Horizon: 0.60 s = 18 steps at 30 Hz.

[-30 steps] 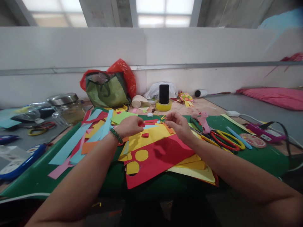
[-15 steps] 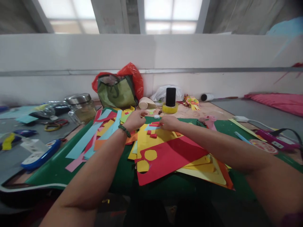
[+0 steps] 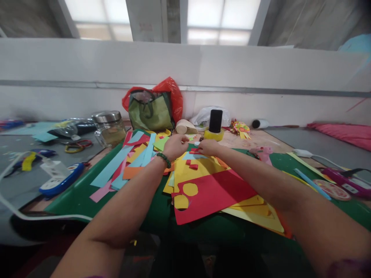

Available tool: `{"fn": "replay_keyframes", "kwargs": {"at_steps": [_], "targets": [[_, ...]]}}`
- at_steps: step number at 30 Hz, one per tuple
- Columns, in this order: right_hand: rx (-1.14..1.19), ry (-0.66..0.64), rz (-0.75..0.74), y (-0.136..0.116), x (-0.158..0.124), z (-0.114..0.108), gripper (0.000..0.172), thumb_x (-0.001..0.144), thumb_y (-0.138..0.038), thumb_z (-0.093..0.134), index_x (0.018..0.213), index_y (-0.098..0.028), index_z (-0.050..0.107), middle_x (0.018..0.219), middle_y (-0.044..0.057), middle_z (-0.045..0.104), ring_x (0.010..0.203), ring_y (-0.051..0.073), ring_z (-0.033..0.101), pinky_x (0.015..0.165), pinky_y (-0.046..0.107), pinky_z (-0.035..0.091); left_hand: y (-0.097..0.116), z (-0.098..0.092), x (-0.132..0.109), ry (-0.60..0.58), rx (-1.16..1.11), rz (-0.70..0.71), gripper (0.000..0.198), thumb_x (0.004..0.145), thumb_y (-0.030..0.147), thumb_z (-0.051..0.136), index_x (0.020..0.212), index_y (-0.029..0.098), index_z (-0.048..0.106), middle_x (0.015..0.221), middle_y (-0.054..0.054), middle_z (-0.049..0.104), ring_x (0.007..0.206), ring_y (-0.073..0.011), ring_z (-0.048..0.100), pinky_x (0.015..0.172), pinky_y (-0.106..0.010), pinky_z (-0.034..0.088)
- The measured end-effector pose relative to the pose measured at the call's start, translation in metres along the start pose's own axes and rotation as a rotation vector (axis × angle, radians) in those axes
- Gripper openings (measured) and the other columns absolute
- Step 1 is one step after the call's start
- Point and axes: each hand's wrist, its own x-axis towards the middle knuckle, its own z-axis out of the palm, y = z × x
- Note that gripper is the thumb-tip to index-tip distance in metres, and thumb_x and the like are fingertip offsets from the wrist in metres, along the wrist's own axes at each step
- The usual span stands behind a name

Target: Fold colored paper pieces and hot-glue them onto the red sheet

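My left hand [image 3: 175, 146], a green beaded bracelet [image 3: 164, 159] at its wrist, hovers near the far edge of the paper heap. Its thumb and fingers are apart, with nothing visible between them. My right hand [image 3: 211, 147] has its fingers drawn together beside a small white round lid [image 3: 197, 143]; whatever they hold is hidden. Just below that hand lie small red paper strips [image 3: 192, 166] and a light blue piece on yellow paper [image 3: 199, 168]. Nearer me lies a red sheet [image 3: 213, 193] with two round holes showing yellow. Coloured strips [image 3: 111, 164] spread to the left.
Behind stand a green bag [image 3: 150, 111], a glass jar [image 3: 110, 131], and a phone [image 3: 215, 121] on a yellow tape roll [image 3: 213, 134]. Blue [image 3: 62, 181] and purple [image 3: 348, 183] corded devices flank the green mat [image 3: 72, 200]. Scissors [image 3: 78, 146] lie left; a pink glue gun [image 3: 262, 153], right.
The view has turned slightly left, so everything sits further right in the picture. My right hand has moved slightly away from me, closer to the white lid. The left hand stays near the same spot.
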Motion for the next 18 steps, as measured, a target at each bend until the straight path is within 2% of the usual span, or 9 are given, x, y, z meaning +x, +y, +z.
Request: {"fn": "replay_keyframes", "kwargs": {"at_steps": [5, 11, 13, 15, 16, 18], "targets": [[0.032, 0.053, 0.015, 0.0, 0.006, 0.0, 0.031, 0.089, -0.023, 0.049, 0.103, -0.011, 0.074, 0.108, 0.019, 0.072, 0.097, 0.028, 0.066, 0.069, 0.029, 0.043, 0.0, 0.0, -0.001, -0.018, 0.005, 0.011, 0.03, 0.076, 0.014, 0.055, 0.095, 0.016, 0.077, 0.093, -0.008, 0.076, 0.084, -0.0231, 0.068, 0.081, -0.031, 0.052], [0.144, 0.182, 0.037, 0.015, -0.015, -0.024, 0.032, 0.092, -0.028, 0.046, 0.093, -0.016, 0.076, 0.095, 0.008, 0.073, 0.085, 0.019, 0.064, 0.064, 0.025, 0.038, -0.001, 0.004, 0.002, 0.004, -0.147, 0.003, 0.027, 0.079, 0.024, 0.063, 0.102, 0.012, 0.074, 0.1, -0.011, 0.074, 0.086, -0.0218, 0.068, 0.083, -0.032, 0.053], [0.249, 0.286, 0.01, 0.019, -0.032, -0.031, 0.03, 0.092, -0.031, 0.049, 0.094, -0.018, 0.076, 0.094, 0.006, 0.071, 0.082, 0.017, 0.063, 0.066, 0.024, 0.04, 0.002, 0.005, 0.001, 0.018, -0.291, -0.024, 0.041, 0.076, 0.029, 0.07, 0.112, 0.009, 0.068, 0.103, -0.013, 0.072, 0.087, -0.0213, 0.068, 0.081, -0.031, 0.053], [0.411, 0.449, -0.045, 0.021, -0.05, -0.033, 0.026, 0.089, -0.033, 0.055, 0.093, -0.02, 0.077, 0.092, 0.005, 0.069, 0.078, 0.016, 0.061, 0.068, 0.024, 0.041, 0.006, 0.006, -0.002, -0.028, -0.504, -0.06, 0.053, 0.072, 0.03, 0.074, 0.12, 0.009, 0.063, 0.103, -0.014, 0.071, 0.087, -0.0201, 0.068, 0.075, -0.029, 0.054], [0.486, 0.533, -0.079, 0.02, -0.058, -0.032, 0.024, 0.087, -0.033, 0.057, 0.091, -0.021, 0.078, 0.09, 0.005, 0.067, 0.076, 0.016, 0.06, 0.067, 0.025, 0.042, 0.009, 0.007, -0.003, -0.078, -0.625, -0.073, 0.053, 0.071, 0.029, 0.075, 0.119, 0.01, 0.063, 0.101, -0.012, 0.071, 0.085, -0.0189, 0.068, 0.071, -0.028, 0.054], [0.551, 0.646, -0.145, 0.017, -0.073, -0.027, 0.024, 0.086, -0.035, 0.059, 0.088, -0.022, 0.078, 0.083, 0.005, 0.065, 0.072, 0.016, 0.059, 0.065, 0.027, 0.042, 0.014, 0.009, -0.007, -0.198, -0.832, -0.062, 0.037, 0.071, 0.026, 0.073, 0.105, 0.012, 0.068, 0.091, -0.007, 0.071, 0.078, -0.0156, 0.067, 0.066, -0.025, 0.054]]}}
